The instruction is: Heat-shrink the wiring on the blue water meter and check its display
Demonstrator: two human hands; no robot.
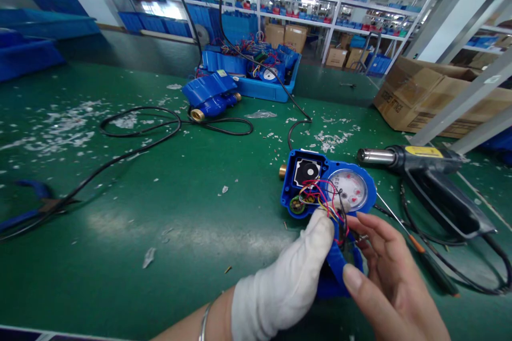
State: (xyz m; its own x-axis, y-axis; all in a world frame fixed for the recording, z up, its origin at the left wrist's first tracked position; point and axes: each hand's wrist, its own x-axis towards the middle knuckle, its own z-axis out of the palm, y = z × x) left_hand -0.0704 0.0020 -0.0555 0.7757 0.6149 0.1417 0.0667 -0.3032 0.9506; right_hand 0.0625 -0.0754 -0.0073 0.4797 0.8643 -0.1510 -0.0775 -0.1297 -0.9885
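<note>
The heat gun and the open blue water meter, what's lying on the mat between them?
In the head view, a thin screwdriver with an orange collar lies between the open blue water meter and the heat gun, beside the right hand.

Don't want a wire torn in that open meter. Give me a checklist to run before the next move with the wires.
1. Meter lying flat on the table: ok.
2. Left hand, gloved, steadying the blue cover at the meter's near end: ok.
3. Right hand, bare, fingers at the wires: ok; what it pinches: cannot tell.
4. Wires free of tangle: not ok, they loop across the open compartment.
5. Heat gun nozzle pointing at the meter: not ok; whether it is on, cannot tell.
6. Screwdriver close beside the right hand: ok.
</note>
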